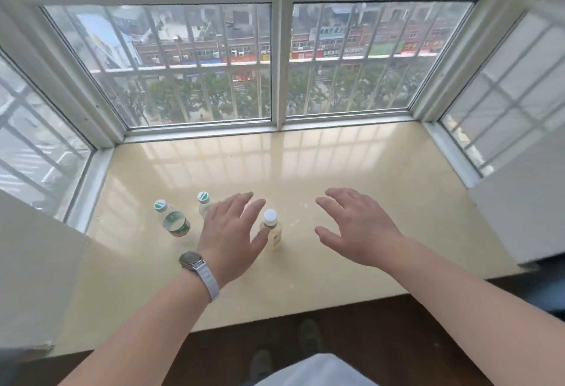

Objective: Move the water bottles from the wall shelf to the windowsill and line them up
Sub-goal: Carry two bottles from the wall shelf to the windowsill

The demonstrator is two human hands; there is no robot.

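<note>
Head view. Three bottles stand upright on the sill [336, 171], left of centre: green-label bottle [174, 222], mid bottle [204, 201] half hidden behind the left hand [230, 232], and white-cap bottle [272, 231] nearer the front edge. The wall shelf is out of frame.

Left hand hovers with its fingers spread, holding nothing. Its thumb is just beside the white-cap bottle; contact cannot be told. Right hand [362, 229] is splayed too, empty and well clear of the bottles.

Risks: the thumb could nudge the white-cap bottle over, and the glossy sill may let it skid. The left palm could clip the mid bottle's cap. The row looks crooked and probably needs adjusting.

Contents: all capped. Green-label bottle holds clear liquid, seemingly near full. White-cap bottle looks pale yellow. Mid bottle: unclear.
</note>
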